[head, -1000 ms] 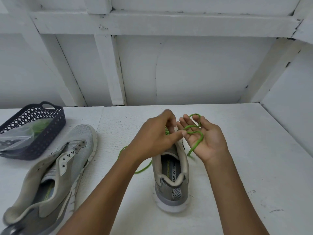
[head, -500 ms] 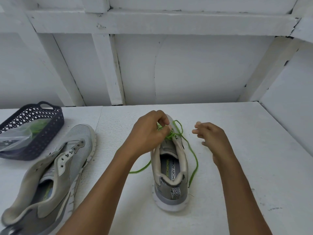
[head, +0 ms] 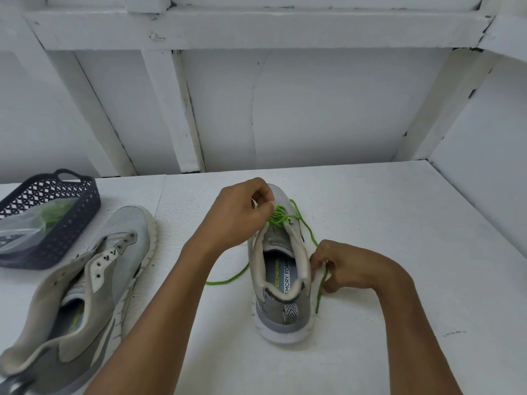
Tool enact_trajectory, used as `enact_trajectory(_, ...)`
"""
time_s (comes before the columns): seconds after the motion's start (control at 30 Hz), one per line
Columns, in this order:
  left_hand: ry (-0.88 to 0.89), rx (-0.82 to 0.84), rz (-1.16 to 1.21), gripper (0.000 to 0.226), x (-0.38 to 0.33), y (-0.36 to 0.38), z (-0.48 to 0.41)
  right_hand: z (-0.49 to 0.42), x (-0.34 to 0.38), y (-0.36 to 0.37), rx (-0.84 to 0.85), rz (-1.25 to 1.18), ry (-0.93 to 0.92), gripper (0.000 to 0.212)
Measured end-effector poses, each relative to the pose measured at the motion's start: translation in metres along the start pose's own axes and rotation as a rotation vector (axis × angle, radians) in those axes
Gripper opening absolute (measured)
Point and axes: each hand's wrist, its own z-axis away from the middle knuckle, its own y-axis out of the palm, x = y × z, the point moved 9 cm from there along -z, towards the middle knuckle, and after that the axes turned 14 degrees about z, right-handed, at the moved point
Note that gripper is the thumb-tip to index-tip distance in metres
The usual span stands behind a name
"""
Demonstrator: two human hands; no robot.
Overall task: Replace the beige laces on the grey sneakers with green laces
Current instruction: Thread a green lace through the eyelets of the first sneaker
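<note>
Here left hand (head: 238, 216) and right hand (head: 346, 266) each pinch green lace (head: 278, 217) on grey sneaker (head: 273, 315).

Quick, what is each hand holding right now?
Left hand: closed, pinching the green lace at the sneaker eyelets.
Right hand: closed, pinching the same lace's loose end beside the sneaker.

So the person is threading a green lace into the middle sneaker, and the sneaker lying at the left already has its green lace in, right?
Not quite. The head view shows the left sneaker with empty eyelets and no lace. The rest holds: the left hand and right hand work a green lace into the middle sneaker.
</note>
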Motion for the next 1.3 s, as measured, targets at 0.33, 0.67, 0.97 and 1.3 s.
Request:
enact_trajectory(0.33, -0.125, 0.126, -0.421, 0.044, -0.006, 0.037, 0.011, 0.017, -0.026, -0.017, -0.319, -0.170, 0.115, 0.016)
enact_trajectory(0.67, -0.302, 0.163, -0.247, 0.021, 0.004, 0.028, 0.009, 0.022, -0.006, -0.053, -0.570, -0.543, 0.025, 0.022)
enact_trajectory(0.97, -0.404, 0.090, 0.195, 0.008, 0.026, 0.024, 0.016, 0.015, 0.006, -0.062, -0.603, -0.373, 0.002, 0.014)
enact_trajectory(1.3, -0.371, 0.123, 0.180, 0.007, 0.026, 0.027, 0.013, 0.005, 0.029, -0.074, -0.553, -0.059, -0.051, 0.013)
